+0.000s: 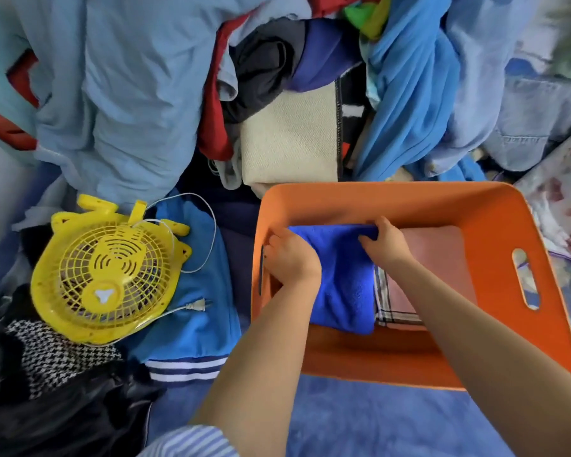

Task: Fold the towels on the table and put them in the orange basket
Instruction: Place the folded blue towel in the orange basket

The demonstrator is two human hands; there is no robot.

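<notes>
Both hands, left (290,258) & right (388,240), fingers apparently gripping blue towel (340,278) inside orange basket (495,225).

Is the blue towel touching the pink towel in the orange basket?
Touching. In the head view, the blue towel lies in the orange basket with its right edge overlapping the pink towel, no gap between them.

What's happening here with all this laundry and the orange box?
A person is putting a folded blue towel into the orange basket. Both hands are inside it: the left hand grips the towel's left edge and the right hand pinches its far right corner. A pink towel already lies in the basket beside it. A big heap of clothes sits behind, and a yellow fan lies to the left.
</notes>
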